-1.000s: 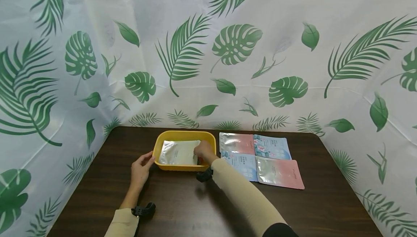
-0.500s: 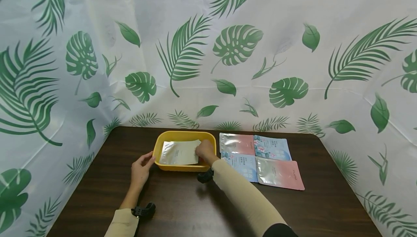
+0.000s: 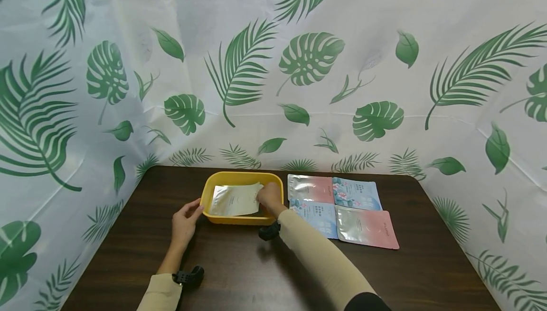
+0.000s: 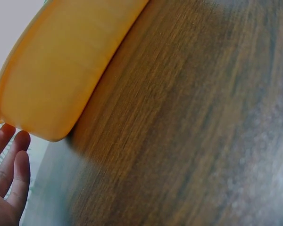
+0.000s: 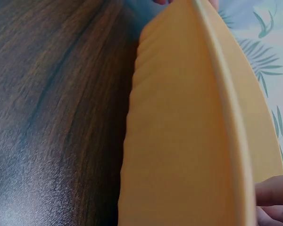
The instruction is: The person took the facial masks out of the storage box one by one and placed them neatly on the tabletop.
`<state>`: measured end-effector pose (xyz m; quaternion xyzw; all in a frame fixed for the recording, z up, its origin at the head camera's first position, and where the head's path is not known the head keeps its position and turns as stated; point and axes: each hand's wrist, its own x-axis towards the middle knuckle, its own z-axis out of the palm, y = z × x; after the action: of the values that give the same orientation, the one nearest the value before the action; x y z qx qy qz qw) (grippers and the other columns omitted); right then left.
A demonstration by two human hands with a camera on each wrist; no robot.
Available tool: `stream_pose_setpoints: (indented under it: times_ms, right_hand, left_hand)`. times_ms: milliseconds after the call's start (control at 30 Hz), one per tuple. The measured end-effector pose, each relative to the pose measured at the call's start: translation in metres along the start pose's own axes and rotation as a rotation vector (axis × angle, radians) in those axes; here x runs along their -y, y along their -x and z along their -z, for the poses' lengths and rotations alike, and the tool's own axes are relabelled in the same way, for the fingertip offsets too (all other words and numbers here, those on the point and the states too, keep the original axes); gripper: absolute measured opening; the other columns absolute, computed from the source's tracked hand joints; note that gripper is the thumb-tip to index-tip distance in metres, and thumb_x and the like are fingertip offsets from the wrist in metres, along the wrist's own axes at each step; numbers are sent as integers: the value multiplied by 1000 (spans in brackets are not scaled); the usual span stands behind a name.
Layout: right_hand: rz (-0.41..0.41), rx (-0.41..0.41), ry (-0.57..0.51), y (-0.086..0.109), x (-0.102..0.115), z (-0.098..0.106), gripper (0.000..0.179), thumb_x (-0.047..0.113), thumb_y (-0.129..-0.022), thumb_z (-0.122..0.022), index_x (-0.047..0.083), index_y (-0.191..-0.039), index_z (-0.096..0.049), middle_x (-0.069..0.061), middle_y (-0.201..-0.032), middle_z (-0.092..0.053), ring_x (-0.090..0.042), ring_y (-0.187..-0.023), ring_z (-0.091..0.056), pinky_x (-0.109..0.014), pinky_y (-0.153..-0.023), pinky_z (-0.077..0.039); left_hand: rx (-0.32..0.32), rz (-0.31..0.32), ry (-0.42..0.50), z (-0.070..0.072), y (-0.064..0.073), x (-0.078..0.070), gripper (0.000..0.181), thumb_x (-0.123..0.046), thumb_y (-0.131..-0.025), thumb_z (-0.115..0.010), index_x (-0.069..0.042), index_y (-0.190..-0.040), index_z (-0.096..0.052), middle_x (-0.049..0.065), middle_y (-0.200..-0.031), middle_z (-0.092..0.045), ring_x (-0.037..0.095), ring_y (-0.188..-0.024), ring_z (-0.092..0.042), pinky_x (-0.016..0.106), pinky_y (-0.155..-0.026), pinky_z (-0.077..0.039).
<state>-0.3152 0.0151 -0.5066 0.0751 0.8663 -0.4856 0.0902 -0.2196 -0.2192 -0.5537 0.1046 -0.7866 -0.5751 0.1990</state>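
Observation:
In the head view, my right hand [image 3: 270, 197] reaches into a yellow plastic basket [image 3: 244, 221] and pinches the right edge of a silver and cream sheet mask packet [image 3: 235, 200]. That edge is raised a little, with the print facing up. The right wrist view shows some of the right fingers [image 5: 274, 190] behind the basket wall; the packet is hidden there. At the basket's left end is my left hand [image 3: 184, 221], its loosely extended fingers [image 4: 20, 162] touching the end wall.
Right of the basket, two pink and silver packets [image 3: 367, 227] and two blue flowered packets [image 3: 356, 193] lie flat in a two-by-two block on the dark wooden table [image 3: 239, 273]. A leaf-printed cloth [image 3: 316, 140] hangs behind the table's far edge.
The right edge of the cream packet has risen slightly and its lower right corner has shifted, showing more of the basket's inside. My left hand stays put at the basket's end.

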Motion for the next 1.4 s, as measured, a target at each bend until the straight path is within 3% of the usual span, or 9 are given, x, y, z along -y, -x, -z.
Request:
stream_pose_setpoints:
  times_ms: [133, 333, 533, 767, 1100, 1267, 1400]
  right_hand:
    - [-8, 4, -45, -2, 0, 2, 25, -10, -76, -61, 2, -55, -58, -2, -51, -49, -17, -45, -47, -26, -40, -43]
    - [-35, 23, -135, -2, 3, 9, 11, -7, -78, -63, -7, -69, -69, -15, -74, -70, -18, -51, -63, -38, -58, -59]
    - [-38, 67, -253, 1, 7, 20, 12, -7, -81, -65, -10, -89, -73, -21, -93, -71, -13, -47, -60, -34, -58, -59]
    - [-28, 80, -363, 0, 8, 28, 20, -9, -81, -64, -13, -100, -69, -17, -84, -67, -11, -49, -56, -22, -48, -52]
    - [-4, 82, -377, 0, 6, 46, 22, -7, -84, -64, -12, -105, -68, -25, -96, -70, -12, -55, -62, -25, -56, -56]
    - [-21, 76, -367, 3, 6, 56, 21, -4, -85, -65, -10, -105, -68, -20, -94, -71, -13, -59, -63, -35, -69, -60]
    - [-38, 84, -367, 5, 7, 63, 21, -2, -86, -66, -8, -106, -68, -20, -98, -70, -14, -60, -63, -33, -68, -60]
  left_hand:
    - [16, 57, -20, 0, -1, 0, 35, -22, -92, -69, -1, -120, -68, 22, -119, -68, -5, -78, -54, 11, -68, -45]
    - [35, 90, -29, 1, -3, -1, 34, -23, -93, -68, -4, -121, -67, 18, -121, -67, -5, -78, -54, 11, -68, -45]
    - [48, 98, -44, 1, -4, -3, 35, -25, -93, -67, -6, -122, -67, 16, -122, -67, -4, -80, -54, 11, -69, -45]
    - [38, 96, -46, 1, -4, -1, 35, -24, -93, -67, -6, -122, -67, 16, -122, -67, -5, -80, -54, 10, -69, -45]
    - [30, 90, -52, 1, -3, -2, 35, -25, -92, -68, -6, -122, -67, 16, -122, -68, -4, -80, -54, 11, -69, -44]
    - [31, 86, -52, 1, -3, -1, 34, -23, -93, -68, -6, -122, -67, 16, -122, -67, -5, -81, -53, 10, -70, -44]
    - [30, 88, -44, 0, -2, -1, 34, -22, -93, -68, -5, -122, -67, 17, -123, -67, -6, -81, -53, 9, -70, -44]
